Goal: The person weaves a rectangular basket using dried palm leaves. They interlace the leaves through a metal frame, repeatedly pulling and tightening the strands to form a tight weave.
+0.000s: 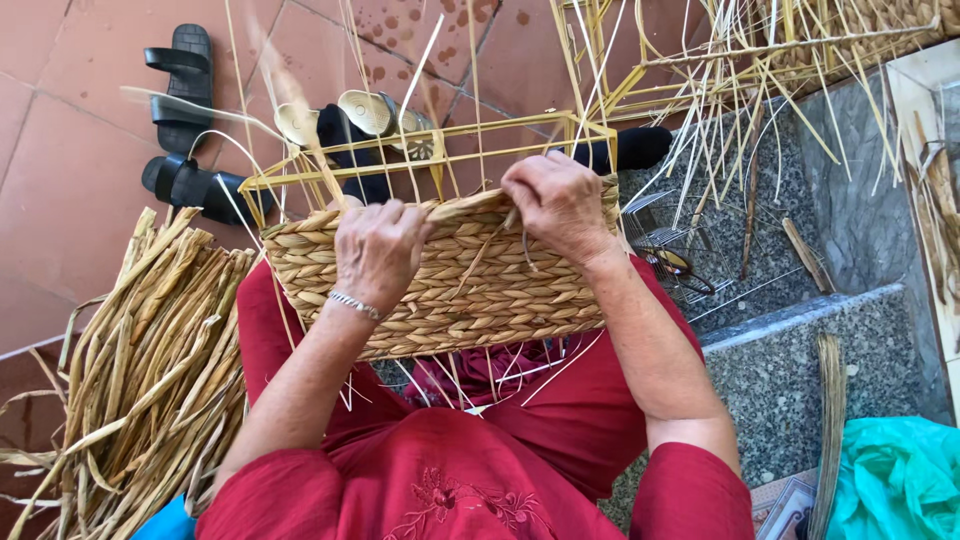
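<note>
Over red floor tiles (60,200), left hand (378,250) and right hand (555,205) clamp a woven basket (470,290).

Fingertips of right hand (560,205) hidden behind woven basket (450,290) rim; teal bag (900,480) cut off at corner

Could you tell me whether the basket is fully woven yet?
Partly woven: the basket has braided sides, but its yellow frame stands bare above.
</note>
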